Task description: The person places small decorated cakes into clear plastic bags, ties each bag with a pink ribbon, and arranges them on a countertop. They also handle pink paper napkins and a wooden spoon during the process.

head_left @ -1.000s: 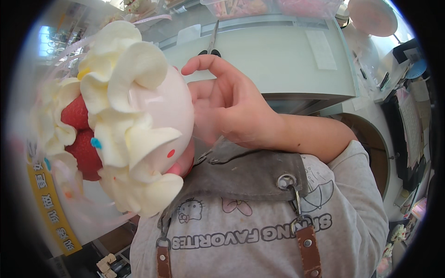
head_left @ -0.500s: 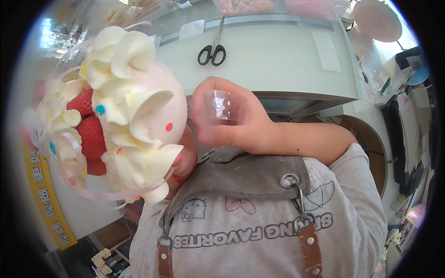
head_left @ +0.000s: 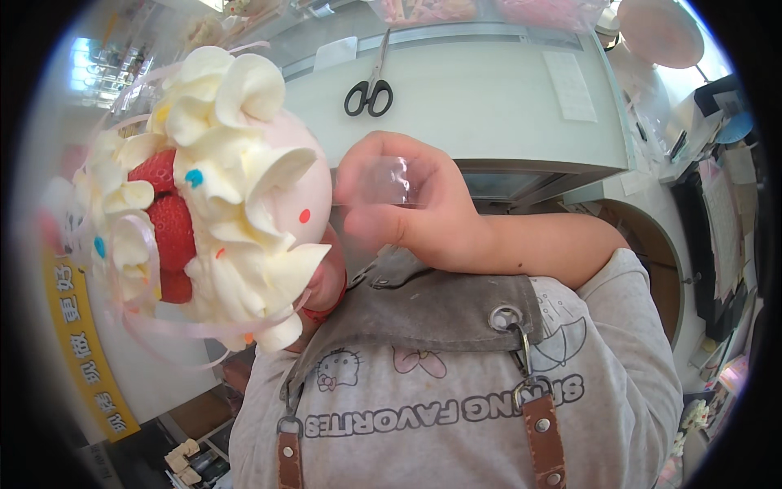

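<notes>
A cream-topped cake (head_left: 236, 196) with piped swirls, strawberries and small coloured dots fills the left of the view, close up. Its smooth pale-pink rounded side faces right, and thin pink ribbon-like bands (head_left: 195, 330) loop around it. My left hand (head_left: 329, 273) is mostly hidden behind and below the cake, seemingly holding it; its fingers do not show. To the right of the cake, my right hand (head_left: 432, 200) is curled with thumb and fingers round a small clear plastic piece (head_left: 389, 181). Its fingertips are blurred, close beside the pink side.
Scissors (head_left: 371, 94) with black handles lie on the pale glass-topped counter (head_left: 489, 106) ahead. A white paper strip (head_left: 570, 85) is on its right part. Pink-filled bags (head_left: 440, 10) stand at the back. A yellow banner (head_left: 85, 350) hangs at lower left.
The cake has shifted and turned slightly to the right. My right hand has hardly moved; the clear plastic piece in it has tilted a little.
</notes>
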Available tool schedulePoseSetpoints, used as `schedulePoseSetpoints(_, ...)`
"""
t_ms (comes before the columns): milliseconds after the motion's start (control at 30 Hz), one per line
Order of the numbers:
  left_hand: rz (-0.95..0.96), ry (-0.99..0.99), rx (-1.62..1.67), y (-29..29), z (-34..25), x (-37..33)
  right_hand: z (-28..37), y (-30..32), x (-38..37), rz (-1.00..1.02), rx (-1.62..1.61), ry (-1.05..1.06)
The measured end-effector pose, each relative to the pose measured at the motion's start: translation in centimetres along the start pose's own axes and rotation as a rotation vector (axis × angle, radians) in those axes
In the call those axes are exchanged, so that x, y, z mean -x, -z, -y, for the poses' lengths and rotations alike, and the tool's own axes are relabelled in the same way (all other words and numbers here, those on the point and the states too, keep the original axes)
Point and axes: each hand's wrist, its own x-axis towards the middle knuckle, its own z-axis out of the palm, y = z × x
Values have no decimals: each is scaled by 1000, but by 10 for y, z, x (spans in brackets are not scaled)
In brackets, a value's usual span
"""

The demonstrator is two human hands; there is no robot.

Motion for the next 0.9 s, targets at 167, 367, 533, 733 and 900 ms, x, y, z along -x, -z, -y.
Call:
schedulePoseSetpoints(167, 4, 0, -6, -1, 1, -1, -3, 3, -1, -49, -113, -40)
schedulePoseSetpoints(367, 4, 10, -12, -4, 6, 0, -4, 4, -1, -99, -53, -11)
schedulePoseSetpoints(533, 7, 16, -29, -17, 14, 6, -5, 8, -3, -80, -108, -31)
schedulePoseSetpoints(733, -7, 9, -70, -35, 20, 14, -1, 13, -2, -86, -79, -65)
schedulePoseSetpoints(900, 53, -26, -62, -22, 31, 10, -2, 15, -2, -105, -118, -20)
